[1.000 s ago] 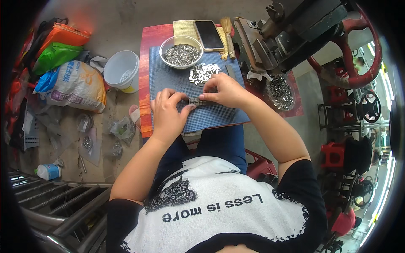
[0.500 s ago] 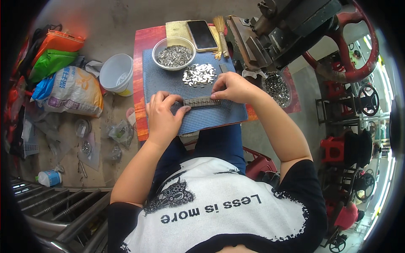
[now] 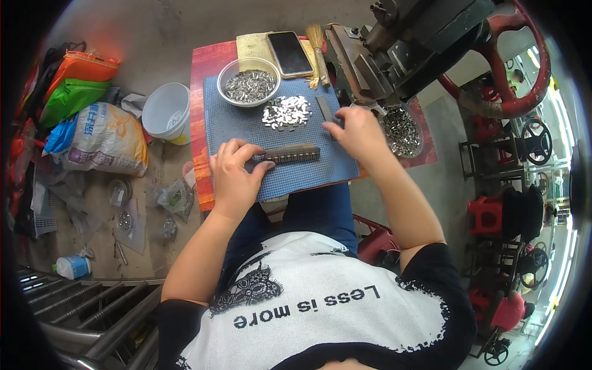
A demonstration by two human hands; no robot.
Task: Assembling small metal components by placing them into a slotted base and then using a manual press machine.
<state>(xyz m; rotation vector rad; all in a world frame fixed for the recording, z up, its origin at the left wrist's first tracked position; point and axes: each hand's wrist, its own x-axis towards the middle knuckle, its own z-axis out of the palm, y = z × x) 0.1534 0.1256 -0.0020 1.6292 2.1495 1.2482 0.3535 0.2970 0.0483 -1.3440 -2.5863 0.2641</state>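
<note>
My left hand (image 3: 236,172) grips the left end of a slotted metal bar (image 3: 293,153) between thumb and fingers, on the blue textured mat (image 3: 237,132). A row of small notches runs along the bar's near side. My right hand (image 3: 361,134) is apart from the bar, at the mat's right side. Its thumb and index finger are parted, beside a flat grey metal strip (image 3: 323,109). Beyond the bar lies a pile of small shiny metal pins (image 3: 287,112). A clear round bowl (image 3: 223,94) full of similar pins stands behind it.
A phone (image 3: 290,53) and a straw brush (image 3: 317,55) lie at the table's far edge. To the right stand a machine with a red handwheel (image 3: 536,74) and a container of metal pieces (image 3: 401,131). A white bucket (image 3: 161,114) and bags (image 3: 108,139) sit left.
My right hand has let go of the slotted bar's right end and moved right, near the grey strip. The bar has tilted, showing its notched side; my left hand still holds it.
</note>
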